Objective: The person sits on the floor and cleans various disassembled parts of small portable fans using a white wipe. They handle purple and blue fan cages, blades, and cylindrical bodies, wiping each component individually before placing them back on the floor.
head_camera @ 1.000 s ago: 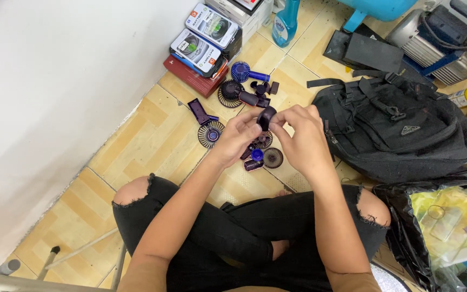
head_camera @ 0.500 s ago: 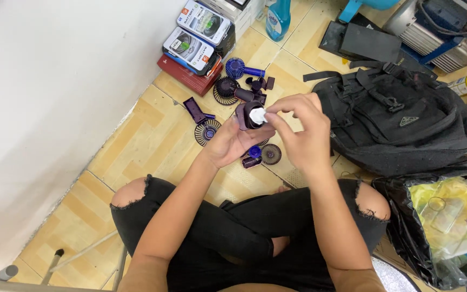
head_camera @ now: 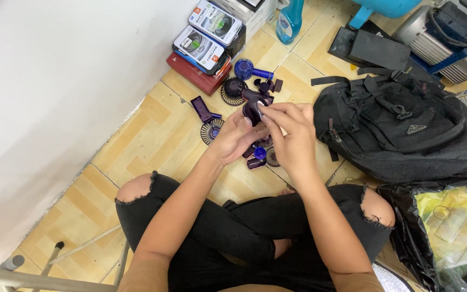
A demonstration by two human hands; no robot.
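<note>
The left hand (head_camera: 234, 135) is cupping a dark purple handheld fan body (head_camera: 252, 110) while the right hand (head_camera: 293, 135) is pinching its top with closed fingertips, above loose fan parts (head_camera: 259, 152) on the tiled floor (head_camera: 152, 135), left of the black backpack (head_camera: 406, 130).

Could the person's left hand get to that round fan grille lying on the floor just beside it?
Probably yes: the grille lies uncovered on the tiles beside the left hand, but that hand is holding a dark fan part.

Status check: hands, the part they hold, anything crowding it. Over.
Left hand and right hand both gripping small dark purple plastic fan body. Loose purple fan parts beneath. Black fabric backpack close right.
</note>
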